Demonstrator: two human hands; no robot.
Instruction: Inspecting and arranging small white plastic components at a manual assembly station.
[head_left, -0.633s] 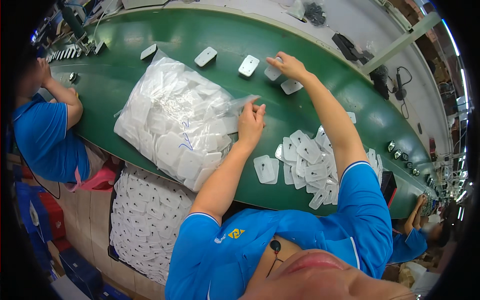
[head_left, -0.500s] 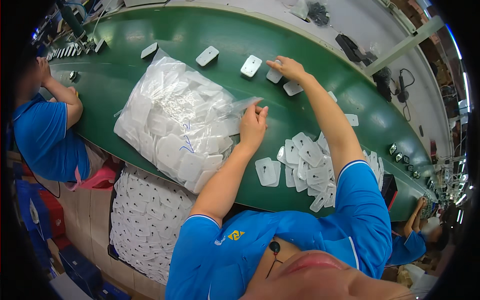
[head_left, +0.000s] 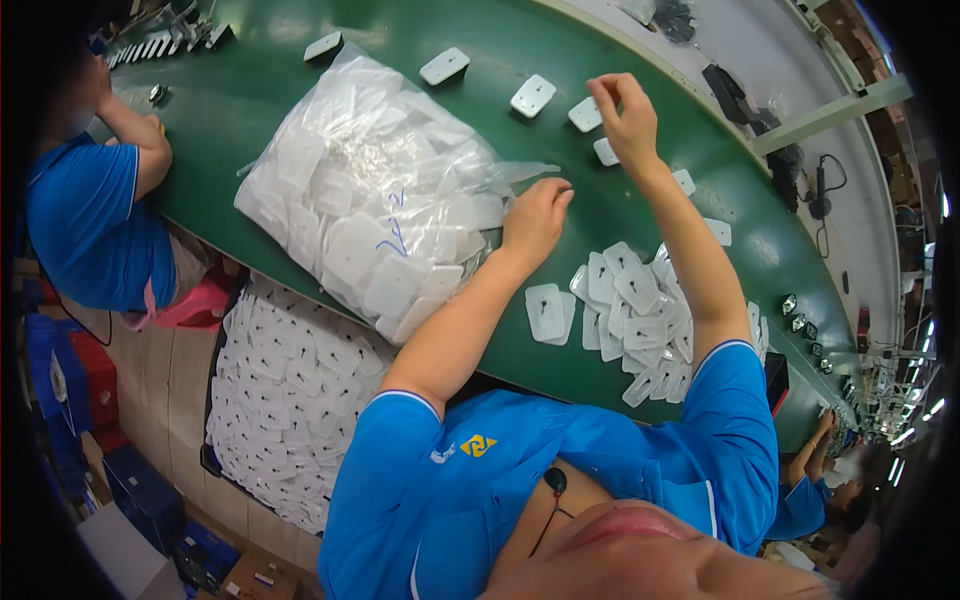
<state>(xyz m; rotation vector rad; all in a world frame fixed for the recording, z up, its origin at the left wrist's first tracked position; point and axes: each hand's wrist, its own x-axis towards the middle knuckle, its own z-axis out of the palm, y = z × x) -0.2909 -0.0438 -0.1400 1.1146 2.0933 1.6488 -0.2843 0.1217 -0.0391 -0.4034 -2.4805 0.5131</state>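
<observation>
My left hand (head_left: 538,218) is held beside the loose corner of a big clear bag (head_left: 365,190) full of flat white plastic plates. Its fingers are curled, thumb against fingertips; anything pinched in them is too hidden to make out. Farther off to the right, my right hand (head_left: 632,122) hovers with fingers parted and nothing visible in them. Just left of its fingertips stands a dark block with a white top plate (head_left: 585,114). A second white-topped piece (head_left: 606,152) is partly hidden by that hand. More such blocks (head_left: 533,96) form a spaced row along the green table.
A pile of white plates with dark marks (head_left: 640,310) lies near my right forearm, with a few plates (head_left: 546,312) beside it. Below the table edge, a crate holds many similar plates (head_left: 290,400). A co-worker (head_left: 95,220) sits at the left. Small metallic parts (head_left: 798,322) stand far right.
My right hand has come off the white-topped block, moving right, its fingers opening. The left hand stays by the bag's corner. The whole view has shifted a little.
</observation>
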